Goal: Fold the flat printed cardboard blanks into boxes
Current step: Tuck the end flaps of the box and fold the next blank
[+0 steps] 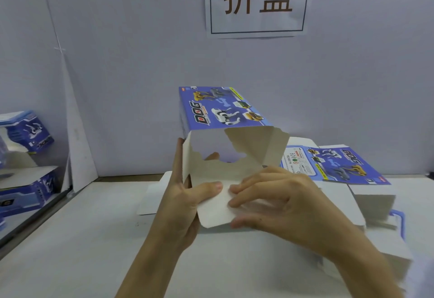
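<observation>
The step in hand looks like closing the near end of the half-formed box (225, 133): a white end flap (215, 208) is being pressed inward. To do it well, I would keep the tube squared up, crease the flap sharply along its score line, and tuck the side flaps in first so nothing buckles.

The box is held up off the bench (94, 239), open end toward the person, printed blue panel on top running off toward 12 o'clock. The left hand (187, 194) grips the box's wall at 9 o'clock, thumb lying on the flap and fingers round the outside. The right hand (277, 199) comes in from 4 o'clock, fingers loosely extended with their tips pressing on the flap; it grasps nothing. More flat blanks (338, 164) lie on the bench at 3 o'clock, behind the right hand.
</observation>
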